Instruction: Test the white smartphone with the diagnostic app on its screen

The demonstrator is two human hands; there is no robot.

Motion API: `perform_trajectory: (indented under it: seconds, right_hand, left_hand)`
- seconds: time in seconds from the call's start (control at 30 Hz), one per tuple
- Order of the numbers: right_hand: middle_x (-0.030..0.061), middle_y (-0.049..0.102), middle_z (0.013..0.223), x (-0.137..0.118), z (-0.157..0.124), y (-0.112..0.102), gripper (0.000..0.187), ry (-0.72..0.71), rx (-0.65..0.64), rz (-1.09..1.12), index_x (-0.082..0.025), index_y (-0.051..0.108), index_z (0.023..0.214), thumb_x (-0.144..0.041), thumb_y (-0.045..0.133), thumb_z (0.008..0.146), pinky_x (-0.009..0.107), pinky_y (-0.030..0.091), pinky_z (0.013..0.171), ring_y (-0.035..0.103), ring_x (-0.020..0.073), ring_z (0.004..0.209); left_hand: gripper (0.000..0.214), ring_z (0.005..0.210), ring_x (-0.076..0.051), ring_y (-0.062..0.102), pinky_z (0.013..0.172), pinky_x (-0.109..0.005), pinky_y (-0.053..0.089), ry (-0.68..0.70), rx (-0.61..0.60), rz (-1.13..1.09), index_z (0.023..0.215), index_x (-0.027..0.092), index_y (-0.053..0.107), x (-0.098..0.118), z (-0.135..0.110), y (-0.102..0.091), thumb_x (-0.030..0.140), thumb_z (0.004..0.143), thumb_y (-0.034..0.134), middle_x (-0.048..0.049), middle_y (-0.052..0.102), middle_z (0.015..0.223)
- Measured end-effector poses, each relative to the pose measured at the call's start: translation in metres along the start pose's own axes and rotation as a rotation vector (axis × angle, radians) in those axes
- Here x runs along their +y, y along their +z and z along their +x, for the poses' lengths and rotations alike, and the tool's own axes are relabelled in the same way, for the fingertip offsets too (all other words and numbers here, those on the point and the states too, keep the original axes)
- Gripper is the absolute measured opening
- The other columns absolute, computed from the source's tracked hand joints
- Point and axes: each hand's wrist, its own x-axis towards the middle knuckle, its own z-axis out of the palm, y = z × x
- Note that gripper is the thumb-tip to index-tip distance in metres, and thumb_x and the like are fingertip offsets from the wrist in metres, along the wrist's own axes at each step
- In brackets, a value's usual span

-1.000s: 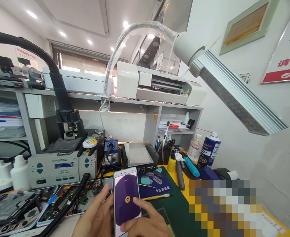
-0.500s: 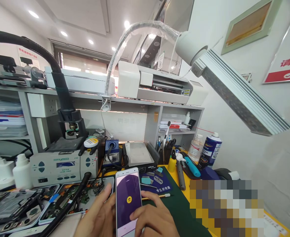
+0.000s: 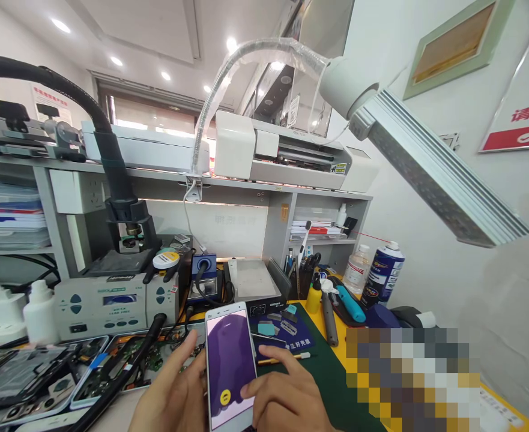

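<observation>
A white smartphone (image 3: 229,354) stands tilted in front of me, its screen lit with a purple shape, a pale pink ground and a yellow round icon low down. My left hand (image 3: 174,384) supports it from the left and behind, thumb raised beside its edge and the other fingers partly hidden by it. My right hand (image 3: 286,390) is at the phone's lower right, one fingertip touching or just over the screen. Another finger of that hand is stretched out beyond the phone's right edge. Under both hands lies a dark green mat (image 3: 327,384).
Trays of phone parts (image 3: 124,366) lie at left, crossed by a black hose (image 3: 124,378). Behind stand a grey rework station (image 3: 120,300) and a flat metal-topped device (image 3: 255,279). Blades lie on a blue pad (image 3: 286,333). A spray can (image 3: 383,273) stands right; a lamp (image 3: 439,162) hangs above.
The phone has shifted slightly left and up. On its screen the yellow icon has moved from the middle to near the bottom, and the purple shape has grown. My right hand has moved slightly right.
</observation>
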Motion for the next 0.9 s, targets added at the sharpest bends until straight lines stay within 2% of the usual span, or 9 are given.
perform_trajectory:
  seconds: [0.1, 0.2, 0.3, 0.4, 0.5, 0.67, 0.83, 0.9]
  right_hand:
    - [-0.0044, 0.061, 0.058, 0.001, 0.000, 0.002, 0.039, 0.014, 0.085, -0.037, -0.018, 0.046, 0.067, -0.024, 0.038, 0.105, 0.034, 0.049, 0.108, 0.071, 0.0072, 0.063]
    - [-0.0038, 0.058, 0.057, 0.001, -0.002, 0.006, 0.044, 0.037, 0.171, -0.061, -0.018, 0.045, 0.066, -0.032, 0.034, 0.106, 0.038, 0.053, 0.100, 0.067, 0.0078, 0.058]
    - [-0.0045, 0.060, 0.058, -0.002, -0.003, 0.005, 0.036, 0.026, 0.124, -0.049, -0.018, 0.045, 0.066, -0.023, 0.042, 0.102, 0.037, 0.052, 0.103, 0.067, 0.0074, 0.058]
    - [-0.0047, 0.064, 0.062, -0.004, -0.002, 0.001, 0.029, 0.026, 0.017, 0.024, -0.018, 0.050, 0.072, -0.014, 0.043, 0.100, 0.030, 0.046, 0.111, 0.069, 0.0052, 0.061]
    - [-0.0021, 0.069, 0.068, -0.004, -0.002, 0.000, 0.029, 0.020, -0.046, 0.112, -0.018, 0.055, 0.078, -0.018, 0.042, 0.104, 0.028, 0.040, 0.116, 0.072, 0.0052, 0.067]
    - [0.0016, 0.074, 0.074, -0.004, -0.007, 0.007, 0.031, -0.052, -0.123, 0.193, -0.016, 0.060, 0.085, -0.020, 0.038, 0.106, 0.031, 0.037, 0.120, 0.075, 0.0076, 0.075]
    - [-0.0022, 0.069, 0.069, -0.002, -0.006, 0.003, 0.023, 0.000, -0.046, 0.034, -0.019, 0.055, 0.077, -0.010, 0.045, 0.097, 0.034, 0.042, 0.116, 0.074, 0.0093, 0.074]
    - [-0.0018, 0.066, 0.067, 0.000, -0.004, -0.001, 0.022, -0.025, -0.023, -0.038, -0.020, 0.052, 0.074, -0.015, 0.047, 0.095, 0.038, 0.044, 0.114, 0.074, 0.0118, 0.078]
  left_hand:
    - [0.069, 0.099, -0.034, 0.070, 0.085, -0.046, 0.049, 0.003, 0.029, 0.015, 0.153, 0.020, 0.039, 0.002, -0.004, 0.001, 0.051, 0.093, 0.054, -0.0147, 0.076, 0.109]
    - [0.068, 0.090, -0.034, 0.071, 0.076, -0.046, 0.051, 0.007, 0.008, 0.019, 0.154, 0.022, 0.036, 0.002, -0.005, 0.001, 0.049, 0.094, 0.054, -0.0141, 0.077, 0.106]
    - [0.068, 0.086, -0.034, 0.071, 0.073, -0.047, 0.051, 0.008, -0.012, -0.008, 0.153, 0.023, 0.037, 0.002, -0.003, 0.001, 0.050, 0.093, 0.055, -0.0120, 0.078, 0.105]
    - [0.065, 0.090, -0.031, 0.070, 0.079, -0.043, 0.051, 0.006, 0.006, -0.064, 0.150, 0.025, 0.042, 0.001, -0.001, 0.002, 0.050, 0.091, 0.058, -0.0095, 0.077, 0.107]
    - [0.066, 0.098, -0.030, 0.069, 0.088, -0.043, 0.048, -0.014, -0.009, -0.134, 0.151, 0.030, 0.041, 0.001, -0.001, 0.006, 0.050, 0.091, 0.058, -0.0084, 0.075, 0.113]
    - [0.073, 0.101, -0.033, 0.068, 0.094, -0.047, 0.046, -0.033, -0.001, -0.138, 0.154, 0.031, 0.036, 0.002, -0.002, 0.008, 0.053, 0.089, 0.060, -0.0103, 0.074, 0.118]
    - [0.073, 0.103, -0.033, 0.069, 0.095, -0.048, 0.046, -0.012, -0.002, -0.102, 0.155, 0.030, 0.034, 0.001, -0.001, 0.008, 0.053, 0.090, 0.057, -0.0108, 0.074, 0.119]
    - [0.072, 0.105, -0.033, 0.069, 0.095, -0.048, 0.047, 0.008, 0.002, -0.079, 0.157, 0.029, 0.032, 0.001, -0.002, 0.011, 0.052, 0.092, 0.055, -0.0111, 0.074, 0.119]
